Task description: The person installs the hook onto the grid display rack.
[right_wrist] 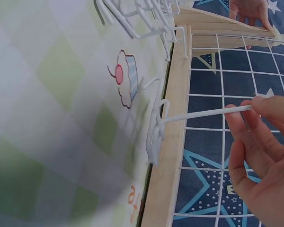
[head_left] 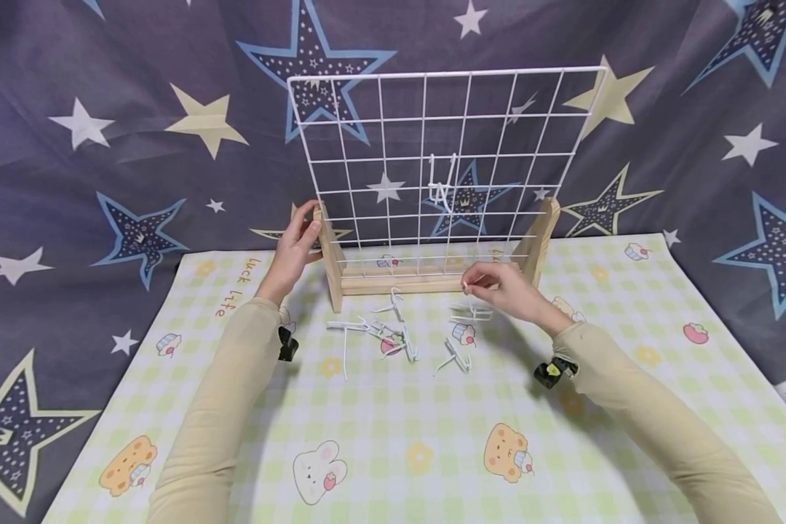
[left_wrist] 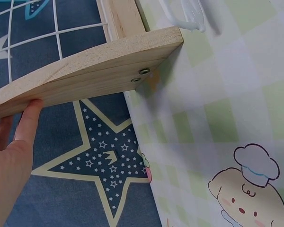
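A white wire grid rack [head_left: 445, 154] stands on wooden side panels at the back of the table. My left hand [head_left: 296, 246] grips the top of its left wooden panel [left_wrist: 99, 66], with fingers against the outer face. Between thumb and fingertips, my right hand [head_left: 501, 285] pinches the straight arm of a white metal hook [right_wrist: 203, 114], just in front of the rack's wooden base bar [head_left: 402, 282]. The hook's wire back hangs down beside that bar in the right wrist view. Another white hook [head_left: 440, 191] hangs on the grid near its middle.
Several loose white hooks [head_left: 373, 329] lie in a cluster before the rack, one hook [head_left: 455, 356] apart to the right. A checked cloth [head_left: 393, 415] covers the table. Behind the rack hangs a dark star-patterned curtain [head_left: 151, 65].
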Demonstrator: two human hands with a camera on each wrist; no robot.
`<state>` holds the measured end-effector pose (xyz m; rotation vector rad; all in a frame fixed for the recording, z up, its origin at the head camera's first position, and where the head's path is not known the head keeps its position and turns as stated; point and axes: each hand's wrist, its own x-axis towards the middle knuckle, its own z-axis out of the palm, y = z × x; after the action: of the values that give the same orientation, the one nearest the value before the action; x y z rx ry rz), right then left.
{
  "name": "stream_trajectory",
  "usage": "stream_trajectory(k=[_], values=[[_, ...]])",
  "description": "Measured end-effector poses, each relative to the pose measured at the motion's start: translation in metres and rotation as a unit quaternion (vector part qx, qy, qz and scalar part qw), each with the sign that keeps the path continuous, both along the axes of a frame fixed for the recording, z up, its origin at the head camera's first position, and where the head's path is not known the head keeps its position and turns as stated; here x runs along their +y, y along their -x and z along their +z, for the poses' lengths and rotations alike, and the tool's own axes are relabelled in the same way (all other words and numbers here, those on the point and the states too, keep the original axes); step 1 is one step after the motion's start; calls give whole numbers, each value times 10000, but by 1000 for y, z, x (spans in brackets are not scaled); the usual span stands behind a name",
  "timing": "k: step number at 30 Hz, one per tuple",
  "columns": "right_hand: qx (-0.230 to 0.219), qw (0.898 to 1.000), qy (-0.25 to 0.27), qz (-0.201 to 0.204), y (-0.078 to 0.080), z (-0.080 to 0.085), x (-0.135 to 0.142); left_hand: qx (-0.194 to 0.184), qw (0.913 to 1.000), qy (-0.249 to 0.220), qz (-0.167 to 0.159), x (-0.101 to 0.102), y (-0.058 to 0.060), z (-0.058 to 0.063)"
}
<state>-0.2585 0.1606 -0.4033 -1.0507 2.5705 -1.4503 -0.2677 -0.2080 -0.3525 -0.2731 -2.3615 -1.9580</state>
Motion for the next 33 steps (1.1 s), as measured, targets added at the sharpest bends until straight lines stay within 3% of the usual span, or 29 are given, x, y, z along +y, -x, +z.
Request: stream_trajectory(k=[10,27,33], values=[[-185,9976,658,-139,-1,-13,1,70,10000,-18,56,-10,21,-24],[-640,9929,868,-510,-1,-27,14,186,9998,17,27,-10,21,-25],[-490,9937,833,-560,-14,-9,9,157,9999,28,41,-11,20,-26]])
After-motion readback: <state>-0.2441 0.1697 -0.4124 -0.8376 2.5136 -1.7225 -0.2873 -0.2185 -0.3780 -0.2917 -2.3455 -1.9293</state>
